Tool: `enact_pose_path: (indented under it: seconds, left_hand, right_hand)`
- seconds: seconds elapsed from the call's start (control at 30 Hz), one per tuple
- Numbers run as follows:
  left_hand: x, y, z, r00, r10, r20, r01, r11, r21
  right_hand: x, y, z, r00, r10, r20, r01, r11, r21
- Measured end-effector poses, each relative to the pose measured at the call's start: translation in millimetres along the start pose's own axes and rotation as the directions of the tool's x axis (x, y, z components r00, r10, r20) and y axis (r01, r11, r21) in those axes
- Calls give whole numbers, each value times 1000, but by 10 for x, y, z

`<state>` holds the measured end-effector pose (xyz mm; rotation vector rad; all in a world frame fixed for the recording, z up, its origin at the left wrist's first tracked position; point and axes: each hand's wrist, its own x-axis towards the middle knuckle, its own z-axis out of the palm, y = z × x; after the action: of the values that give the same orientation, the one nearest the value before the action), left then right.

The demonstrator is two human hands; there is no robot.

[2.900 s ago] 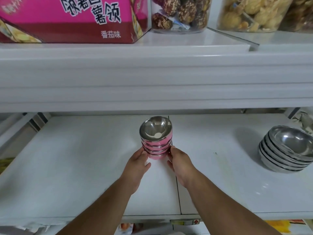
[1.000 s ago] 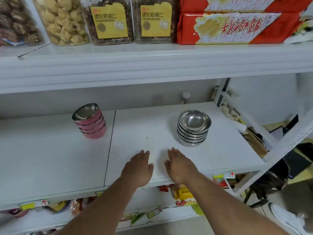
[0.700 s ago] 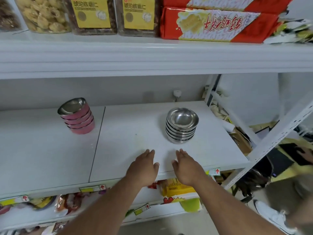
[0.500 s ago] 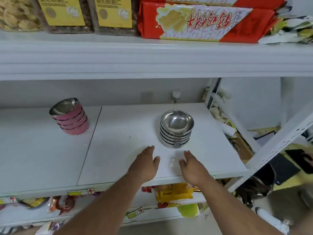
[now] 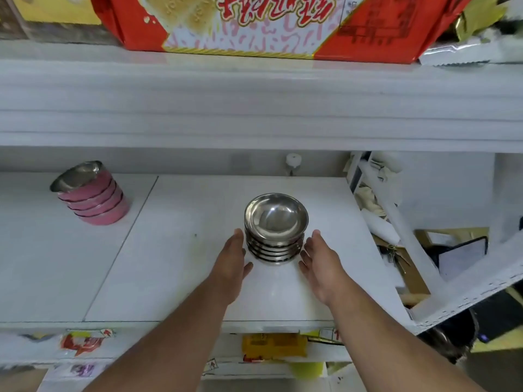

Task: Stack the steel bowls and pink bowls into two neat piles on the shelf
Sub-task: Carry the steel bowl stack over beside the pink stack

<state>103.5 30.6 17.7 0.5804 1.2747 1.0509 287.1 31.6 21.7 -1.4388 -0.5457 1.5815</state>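
A pile of several steel bowls stands in the middle of the white shelf. My left hand is flat and open just left of the pile, fingertips near its side. My right hand is open just right of it, fingertips close to the lower bowls. Neither hand clearly grips the pile. Far to the left on the same shelf stands a leaning pile of several pink bowls with steel insides.
A thick white upper shelf overhangs the bowls, carrying a red biscuit box. A slanted white frame post borders the shelf's right end, with clutter beyond it. Packets lie on the level below.
Both hands left the pink pile, moved right and forward, spread apart and now flank the steel pile. The view shifted right and closer.
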Motion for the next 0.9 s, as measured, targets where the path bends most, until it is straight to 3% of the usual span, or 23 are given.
enact_pose_path:
  seconds: [0.1, 0.43, 0.9]
  left_hand:
    - [40, -9, 34, 999, 12, 45, -12, 1000, -6]
    - [-96, 26, -98, 996, 71, 50, -73, 997, 30]
    - [-645, 351, -1548, 983, 183, 2, -183, 983, 32]
  right_hand:
    - [36, -28, 42, 998, -16, 55, 13, 999, 46]
    - [-102, 16, 270, 995, -70, 70, 73, 996, -43]
    - [-820, 533, 1532, 983, -106, 151, 115, 992, -52]
